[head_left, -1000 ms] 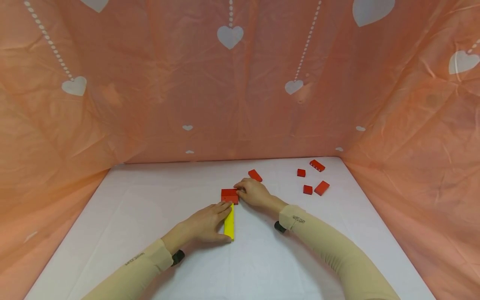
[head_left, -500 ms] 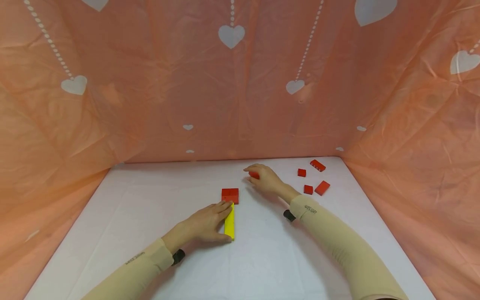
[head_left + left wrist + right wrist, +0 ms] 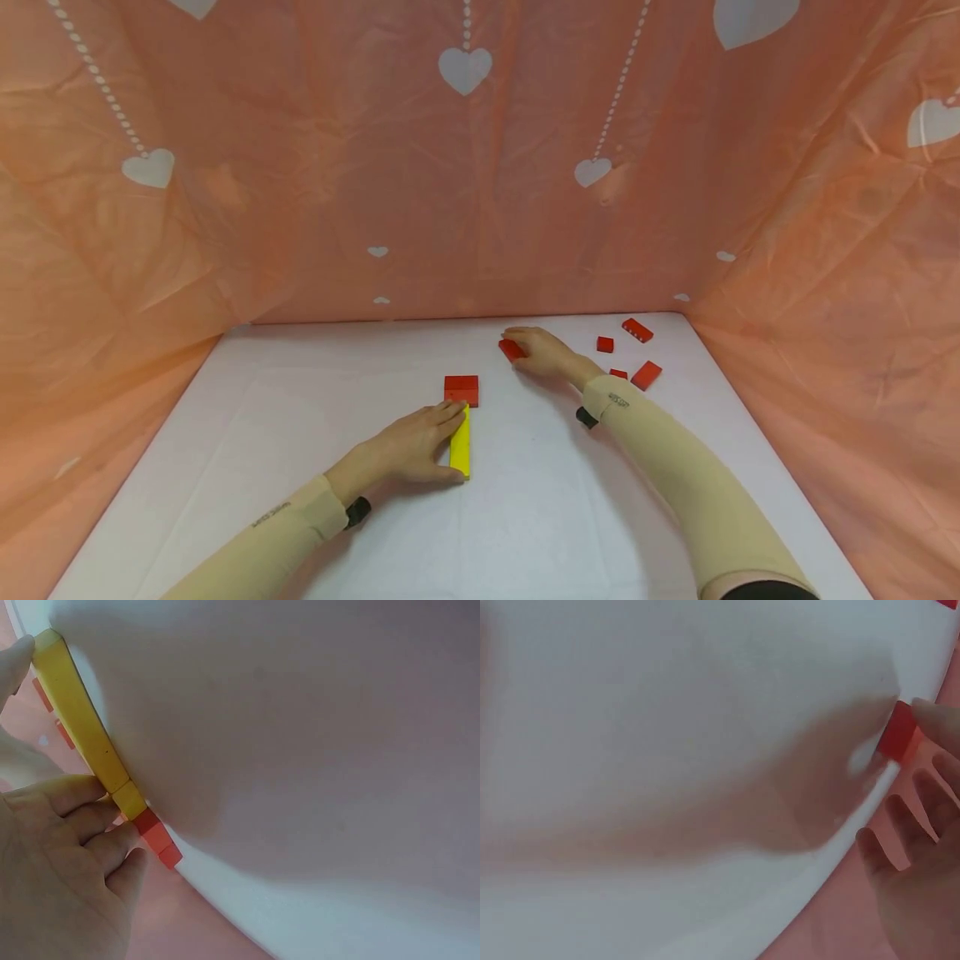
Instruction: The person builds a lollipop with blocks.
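Note:
My left hand (image 3: 408, 443) grips a long yellow block (image 3: 460, 450), thumb at its near end and fingers towards the far end. In the left wrist view a short yellow block (image 3: 129, 799) lies in line with it under the fingertips. Beyond that, two red blocks (image 3: 461, 389) sit together at the far end of the yellow row. My right hand (image 3: 546, 355) is further back, thumb and forefinger pinching a red block (image 3: 512, 349) on the table. The other right fingers spread loosely in the right wrist view, where the red block (image 3: 897, 733) is partly hidden.
At the back right lie a red cube (image 3: 605, 344), a dotted red block (image 3: 637, 330) and a flat red block (image 3: 647, 375). Another red cube (image 3: 618, 374) is partly covered by the right sleeve. Pink cloth (image 3: 480, 208) with hearts walls in the white table (image 3: 337, 358).
My right hand has left the pair of red blocks, moved back and right, and taken hold of the separate red block. My left hand has stayed on the yellow block.

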Demonstrator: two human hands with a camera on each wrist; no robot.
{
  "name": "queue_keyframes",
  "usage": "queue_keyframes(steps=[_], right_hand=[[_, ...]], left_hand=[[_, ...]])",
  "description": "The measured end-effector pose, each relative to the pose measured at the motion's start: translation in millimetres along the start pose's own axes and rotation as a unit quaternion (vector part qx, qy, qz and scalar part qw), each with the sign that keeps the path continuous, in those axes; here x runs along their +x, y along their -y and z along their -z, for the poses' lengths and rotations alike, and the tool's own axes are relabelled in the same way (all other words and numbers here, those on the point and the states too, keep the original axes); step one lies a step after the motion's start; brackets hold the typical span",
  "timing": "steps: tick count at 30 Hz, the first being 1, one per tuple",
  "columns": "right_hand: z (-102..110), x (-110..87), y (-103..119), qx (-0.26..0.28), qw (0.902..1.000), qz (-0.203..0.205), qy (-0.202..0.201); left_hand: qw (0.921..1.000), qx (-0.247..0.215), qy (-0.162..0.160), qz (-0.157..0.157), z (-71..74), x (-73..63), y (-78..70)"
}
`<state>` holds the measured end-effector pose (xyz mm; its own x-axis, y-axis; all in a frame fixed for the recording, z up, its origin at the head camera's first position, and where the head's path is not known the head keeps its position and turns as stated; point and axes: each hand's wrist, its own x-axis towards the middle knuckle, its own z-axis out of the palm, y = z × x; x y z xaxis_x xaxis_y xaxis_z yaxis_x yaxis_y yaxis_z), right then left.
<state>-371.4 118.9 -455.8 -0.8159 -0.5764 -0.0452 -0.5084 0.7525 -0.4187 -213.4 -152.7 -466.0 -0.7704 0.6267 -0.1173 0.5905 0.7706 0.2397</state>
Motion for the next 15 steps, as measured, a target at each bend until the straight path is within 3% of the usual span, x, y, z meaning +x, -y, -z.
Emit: queue_keyframes(steps=[10, 15], right_hand=[[-4.5, 0.5, -8.3, -0.016, 0.9996, 0.022, 0.006], [-3.9, -0.9, -6.2, -0.005, 0.9999, 0.012, 0.001]], left_hand=[[1.0000, -0.005, 0.002, 0.003, -0.2, -0.1, -0.6], [1.0000, 0.000, 0.003, 0.005, 0.3, 0.2, -0.9]])
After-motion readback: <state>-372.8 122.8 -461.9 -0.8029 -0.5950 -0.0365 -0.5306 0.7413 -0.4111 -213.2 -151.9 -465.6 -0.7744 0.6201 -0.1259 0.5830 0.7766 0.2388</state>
